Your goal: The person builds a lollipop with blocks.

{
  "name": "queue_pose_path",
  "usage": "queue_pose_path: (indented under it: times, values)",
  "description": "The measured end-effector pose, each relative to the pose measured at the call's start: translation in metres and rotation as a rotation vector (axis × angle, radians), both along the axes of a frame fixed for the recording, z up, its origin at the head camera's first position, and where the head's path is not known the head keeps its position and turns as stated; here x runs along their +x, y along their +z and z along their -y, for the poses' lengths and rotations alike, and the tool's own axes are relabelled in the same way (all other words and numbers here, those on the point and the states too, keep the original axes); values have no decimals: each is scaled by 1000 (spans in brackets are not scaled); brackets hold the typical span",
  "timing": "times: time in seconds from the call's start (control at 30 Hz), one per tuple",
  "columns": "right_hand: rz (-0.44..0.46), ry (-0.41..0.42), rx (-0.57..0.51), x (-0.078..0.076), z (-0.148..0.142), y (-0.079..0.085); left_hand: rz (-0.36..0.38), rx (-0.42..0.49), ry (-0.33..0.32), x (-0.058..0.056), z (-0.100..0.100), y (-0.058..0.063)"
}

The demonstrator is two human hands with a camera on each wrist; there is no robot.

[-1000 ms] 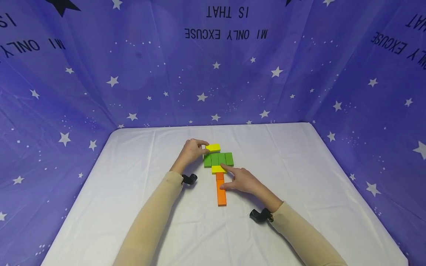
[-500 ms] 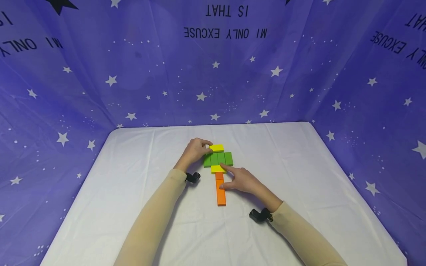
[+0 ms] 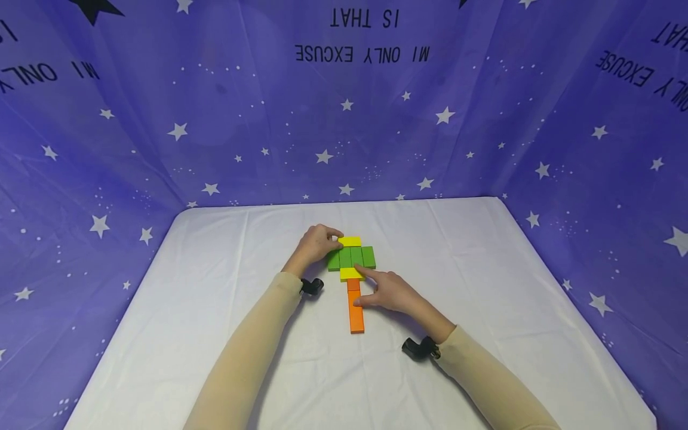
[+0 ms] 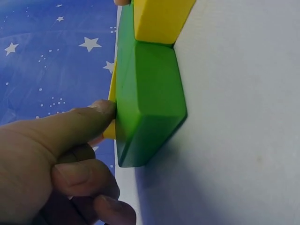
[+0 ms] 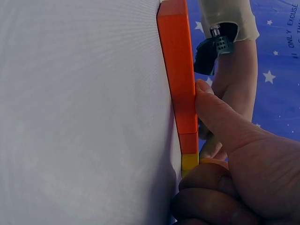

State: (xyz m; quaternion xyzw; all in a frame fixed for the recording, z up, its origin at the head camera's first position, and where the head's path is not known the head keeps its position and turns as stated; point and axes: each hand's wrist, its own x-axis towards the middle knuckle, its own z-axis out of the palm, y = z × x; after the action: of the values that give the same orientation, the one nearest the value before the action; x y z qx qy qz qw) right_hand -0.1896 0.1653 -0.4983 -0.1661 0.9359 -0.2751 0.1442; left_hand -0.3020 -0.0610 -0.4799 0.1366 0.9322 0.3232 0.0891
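Note:
Between thumb and index finger my left hand (image 3: 313, 246) pinches the left end of a yellow block (image 3: 352, 242). That block lies along the far side of a row of several green blocks (image 3: 345, 258); in the left wrist view a green block (image 4: 154, 84) hides most of it. A second yellow block (image 3: 348, 273) lies on the row's near side, then a short orange block (image 3: 353, 285) and a long orange block (image 3: 356, 321) in line. With extended index finger my right hand (image 3: 395, 291) touches the near yellow block, its thumb resting on the long orange block.
The blocks lie flat on a white-covered table (image 3: 462, 251). A purple curtain (image 3: 376, 131) with stars and lettering hangs behind and at both sides. Black wrist cameras (image 3: 312, 286) sit at the sleeve cuffs.
My left hand has slid the far yellow block to the right, then slightly nearer, up against the green row. The right hand has stayed in place.

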Motion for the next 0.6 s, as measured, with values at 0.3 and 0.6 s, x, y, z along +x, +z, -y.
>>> queue_pose_path:
  times: [0.3,0.6]
  values:
    - [7,-3,7,0,-1,-1,26,-5,-13,1,1,-3]
    - [6,-10,0,-3,-3,-1,-5,24,-11,0,8,-6]
